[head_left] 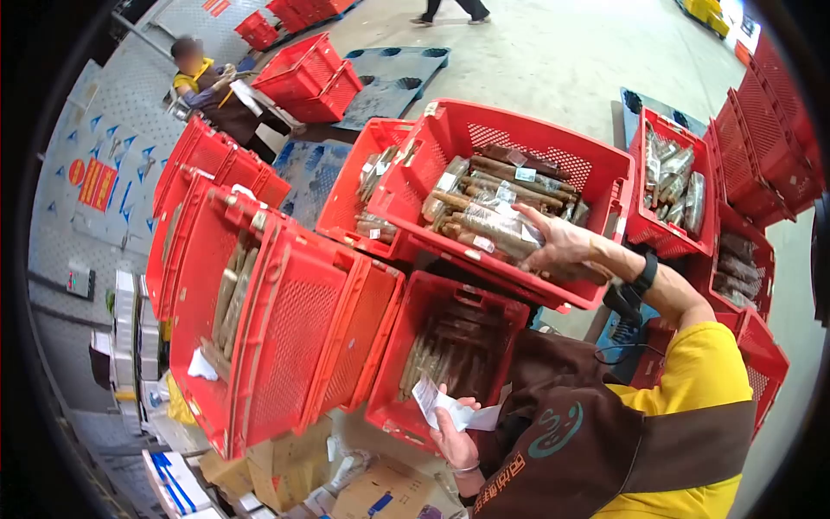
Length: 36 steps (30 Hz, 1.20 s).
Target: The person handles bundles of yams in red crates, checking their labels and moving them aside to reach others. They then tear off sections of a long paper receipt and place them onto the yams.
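My right hand (553, 242), wearing a black wristband, reaches into a large red crate (536, 130). Its fingers are spread and rest over clear plastic packs of long brown roots (488, 223), several bearing white labels. White paper slips (450, 408) are held in my left hand (458, 443), its fingers closed around them. That hand is in front of a lower red crate (406, 346), where more long brown packs (467, 337) lie in shadow.
Stacked red crates (298, 337) stand at left, and a crate of packs (673, 186) sits at right. Cardboard boxes (285, 467) lie below. A person in a dark apron (229, 108) stands by crates at upper left. Blue pallets (393, 73) rest on the floor.
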Available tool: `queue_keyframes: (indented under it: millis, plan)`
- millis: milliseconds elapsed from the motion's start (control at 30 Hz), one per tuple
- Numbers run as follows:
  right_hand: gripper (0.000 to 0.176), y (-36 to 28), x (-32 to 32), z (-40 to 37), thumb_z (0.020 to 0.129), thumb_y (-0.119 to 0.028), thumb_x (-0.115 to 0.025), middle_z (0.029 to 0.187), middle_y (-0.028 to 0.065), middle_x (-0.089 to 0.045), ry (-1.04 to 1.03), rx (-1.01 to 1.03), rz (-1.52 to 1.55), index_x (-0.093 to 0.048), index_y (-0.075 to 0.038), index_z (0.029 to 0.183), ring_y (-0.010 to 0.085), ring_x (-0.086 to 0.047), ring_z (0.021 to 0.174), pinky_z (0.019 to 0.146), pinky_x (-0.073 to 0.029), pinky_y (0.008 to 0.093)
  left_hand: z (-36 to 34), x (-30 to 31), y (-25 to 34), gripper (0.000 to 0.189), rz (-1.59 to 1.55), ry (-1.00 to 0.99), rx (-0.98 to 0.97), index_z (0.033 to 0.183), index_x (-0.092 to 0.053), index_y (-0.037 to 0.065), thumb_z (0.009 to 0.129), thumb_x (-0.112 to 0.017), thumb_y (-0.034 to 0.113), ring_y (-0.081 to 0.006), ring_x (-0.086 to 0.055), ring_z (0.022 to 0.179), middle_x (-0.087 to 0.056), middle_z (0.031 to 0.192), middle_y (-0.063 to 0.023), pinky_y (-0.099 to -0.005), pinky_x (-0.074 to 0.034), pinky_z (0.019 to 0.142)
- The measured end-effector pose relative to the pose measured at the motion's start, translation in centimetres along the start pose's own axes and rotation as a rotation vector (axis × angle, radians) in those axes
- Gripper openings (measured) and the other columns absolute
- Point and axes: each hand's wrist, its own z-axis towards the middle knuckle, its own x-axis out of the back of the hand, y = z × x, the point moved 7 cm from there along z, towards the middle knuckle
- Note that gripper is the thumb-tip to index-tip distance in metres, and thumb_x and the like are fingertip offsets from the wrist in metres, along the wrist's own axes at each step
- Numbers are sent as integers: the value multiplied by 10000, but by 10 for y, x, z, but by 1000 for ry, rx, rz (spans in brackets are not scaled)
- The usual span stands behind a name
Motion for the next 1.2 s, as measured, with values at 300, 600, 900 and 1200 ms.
queue_keyframes:
  millis: [300, 600, 900, 1200]
  plan:
    - [1141, 140, 84, 180, 668, -235, -823, 1151, 285, -598, 157, 180, -484, -81, -110, 1525, 434, -613, 994, 825, -505, 470, 33, -85, -3, 476, 41, 176, 142, 1377, -420, -67, 1038, -380, 265, -228, -655, 901, -682, 959, -193, -351, -500, 849]
    - [1135, 206, 81, 265, 671, -262, -836, 1137, 294, -600, 82, 66, -452, -96, -129, 1521, 455, -581, 1057, 885, -479, 487, 44, -88, -1, 412, 108, 216, 149, 1336, -477, -18, 986, -449, 198, -265, -648, 952, -655, 1054, -179, -393, -526, 850]
    - [964, 234, 63, 276, 696, -554, -763, 1337, 205, -459, 426, 81, -803, -348, -96, 1436, 420, -394, 1281, 1026, -343, 578, 33, -76, -18, 387, 169, 241, 133, 1303, -516, -48, 1007, -406, 177, -231, -645, 954, -658, 1054, -171, -375, -503, 902]
    - [497, -120, -136, 14, 802, -304, -728, 1148, 105, -637, -533, 1194, -66, -609, -69, 1224, 284, -596, 1055, 901, -473, 410, 26, -47, -14, 336, -22, 59, 45, 1243, -581, -54, 1016, -491, 177, -161, -666, 919, -702, 1021, -122, -298, -520, 856]
